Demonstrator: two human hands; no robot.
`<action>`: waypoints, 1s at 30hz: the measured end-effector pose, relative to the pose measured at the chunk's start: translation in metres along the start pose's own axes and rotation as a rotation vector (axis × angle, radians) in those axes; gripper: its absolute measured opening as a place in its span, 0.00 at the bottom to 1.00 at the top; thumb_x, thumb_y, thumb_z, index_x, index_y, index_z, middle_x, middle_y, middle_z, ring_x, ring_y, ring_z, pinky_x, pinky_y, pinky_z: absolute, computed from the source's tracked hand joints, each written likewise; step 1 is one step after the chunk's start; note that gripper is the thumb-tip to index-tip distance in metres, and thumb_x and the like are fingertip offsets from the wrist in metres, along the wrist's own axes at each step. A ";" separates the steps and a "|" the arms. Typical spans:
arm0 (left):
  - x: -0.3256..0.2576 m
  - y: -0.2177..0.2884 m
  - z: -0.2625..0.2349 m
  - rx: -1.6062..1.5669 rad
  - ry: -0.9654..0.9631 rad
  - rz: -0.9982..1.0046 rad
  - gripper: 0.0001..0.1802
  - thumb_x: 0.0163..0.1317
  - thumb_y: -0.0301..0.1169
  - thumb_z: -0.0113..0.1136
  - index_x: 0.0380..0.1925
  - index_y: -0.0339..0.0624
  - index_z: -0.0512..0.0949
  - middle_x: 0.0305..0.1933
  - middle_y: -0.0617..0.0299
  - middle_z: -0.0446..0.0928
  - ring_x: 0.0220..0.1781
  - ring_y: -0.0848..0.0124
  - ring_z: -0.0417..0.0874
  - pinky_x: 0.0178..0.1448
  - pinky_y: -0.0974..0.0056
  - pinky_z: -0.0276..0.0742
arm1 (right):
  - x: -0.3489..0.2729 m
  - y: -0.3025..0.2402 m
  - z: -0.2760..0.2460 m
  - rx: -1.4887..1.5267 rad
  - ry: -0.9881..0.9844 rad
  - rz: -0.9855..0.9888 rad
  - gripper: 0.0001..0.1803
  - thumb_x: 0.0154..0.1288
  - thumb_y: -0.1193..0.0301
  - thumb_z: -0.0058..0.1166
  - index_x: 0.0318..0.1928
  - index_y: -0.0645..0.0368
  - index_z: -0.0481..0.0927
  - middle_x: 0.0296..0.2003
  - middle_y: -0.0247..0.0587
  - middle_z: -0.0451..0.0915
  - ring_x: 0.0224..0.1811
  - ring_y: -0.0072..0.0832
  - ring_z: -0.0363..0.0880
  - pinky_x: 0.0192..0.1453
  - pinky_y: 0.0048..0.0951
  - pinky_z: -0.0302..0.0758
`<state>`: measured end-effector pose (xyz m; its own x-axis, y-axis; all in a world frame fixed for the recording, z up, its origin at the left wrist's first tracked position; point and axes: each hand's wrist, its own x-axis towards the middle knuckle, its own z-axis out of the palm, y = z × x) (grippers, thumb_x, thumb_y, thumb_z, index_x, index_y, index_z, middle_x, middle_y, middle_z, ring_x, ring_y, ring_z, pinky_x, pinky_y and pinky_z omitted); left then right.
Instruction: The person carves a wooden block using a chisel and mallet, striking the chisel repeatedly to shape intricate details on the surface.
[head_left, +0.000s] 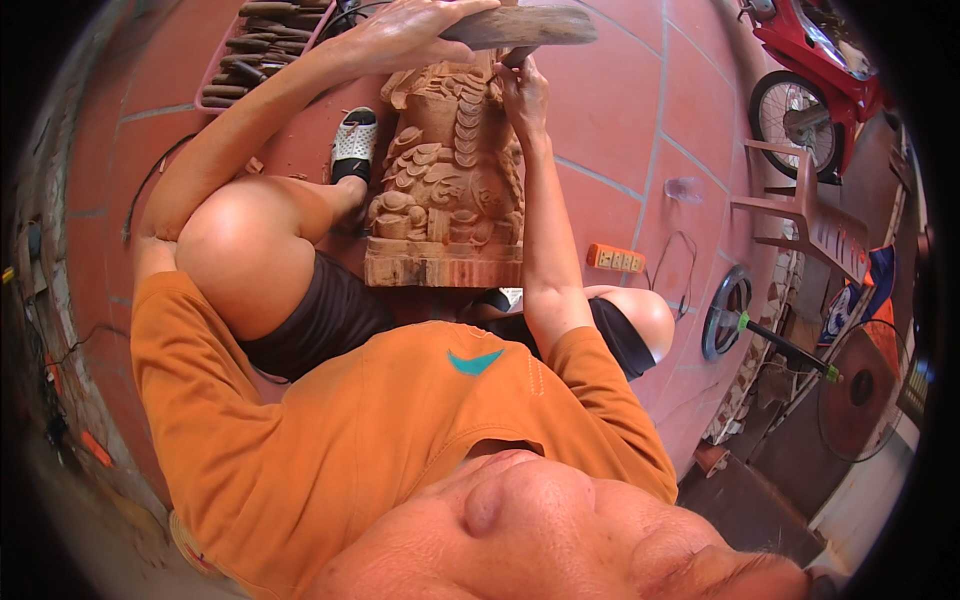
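A carved wooden statue with layered coin-like relief stands on its thick base between my legs. At its far end my left hand grips a worn, flat wooden mallet, which reaches to the right. Just below the mallet, my right hand is closed around a carving chisel; only its dark handle shows. The handle's top is right by the mallet's underside; whether they touch I cannot tell. The chisel's blade is hidden, and that hand is against the statue's upper right side.
A pink basket of carving tools lies at the far left. To the right are an orange power strip, a plastic chair, a fan and a red motorbike. Wood chips and a cable lie on the tiles.
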<state>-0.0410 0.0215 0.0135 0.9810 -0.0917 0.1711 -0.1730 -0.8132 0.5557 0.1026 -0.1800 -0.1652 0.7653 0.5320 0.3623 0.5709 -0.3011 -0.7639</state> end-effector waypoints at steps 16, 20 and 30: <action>-0.041 -0.036 0.002 -0.180 0.052 -0.071 0.42 0.65 0.44 0.65 0.76 0.49 0.61 0.62 0.39 0.78 0.63 0.48 0.81 0.68 0.53 0.71 | 0.011 0.023 0.009 -0.129 -0.043 0.113 0.09 0.68 0.70 0.61 0.47 0.57 0.81 0.32 0.38 0.87 0.32 0.21 0.83 0.39 0.29 0.78; -0.048 -0.050 0.006 -0.191 0.158 0.009 0.40 0.65 0.45 0.65 0.75 0.47 0.63 0.59 0.38 0.78 0.60 0.49 0.82 0.66 0.53 0.73 | 0.011 0.020 0.008 -0.136 -0.051 0.136 0.10 0.67 0.69 0.62 0.46 0.57 0.81 0.32 0.38 0.87 0.32 0.23 0.83 0.40 0.31 0.79; -0.029 -0.005 -0.019 -0.375 0.151 0.010 0.40 0.65 0.33 0.64 0.75 0.38 0.60 0.67 0.42 0.74 0.69 0.61 0.74 0.73 0.58 0.68 | 0.006 0.017 0.009 -0.138 0.006 0.066 0.11 0.68 0.65 0.61 0.47 0.55 0.80 0.33 0.44 0.87 0.36 0.37 0.87 0.40 0.38 0.78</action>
<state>-0.0699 0.0387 0.0212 0.9599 0.0091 0.2802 -0.2304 -0.5438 0.8070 0.1136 -0.1747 -0.1809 0.8038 0.5032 0.3172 0.5545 -0.4410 -0.7057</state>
